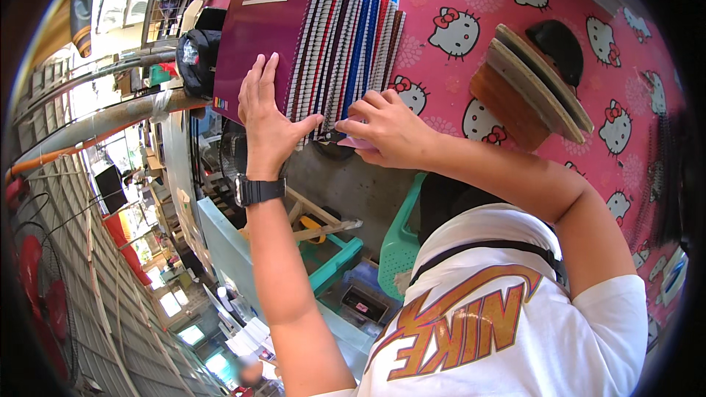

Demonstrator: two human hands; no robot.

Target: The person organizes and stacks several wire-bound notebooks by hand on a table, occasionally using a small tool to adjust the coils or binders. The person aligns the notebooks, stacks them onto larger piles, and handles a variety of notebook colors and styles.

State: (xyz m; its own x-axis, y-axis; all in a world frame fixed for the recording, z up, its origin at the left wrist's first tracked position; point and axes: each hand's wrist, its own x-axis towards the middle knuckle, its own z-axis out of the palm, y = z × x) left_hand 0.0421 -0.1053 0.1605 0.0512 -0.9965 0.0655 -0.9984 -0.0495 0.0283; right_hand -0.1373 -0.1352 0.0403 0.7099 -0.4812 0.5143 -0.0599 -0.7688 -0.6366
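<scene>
The spiral notebooks [346, 51] were at the edge of the pink table [448, 77]. The left hand [263, 117] was spread against the maroon cover [257, 33]. The right hand [390, 129], fingers curled, partly hid a lilac piece [356, 142]; whether it pinched this, I could not tell.

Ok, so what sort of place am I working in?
Probably a small workshop: spiral-bound notebooks are stacked on a pink-covered table, with ribbed panels and a red fan off to the left.

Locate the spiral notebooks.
Head view, upper left of centre: the spiral notebooks are on the pink patterned surface, left of the brown block, with the left hand against the purple cover.
</scene>
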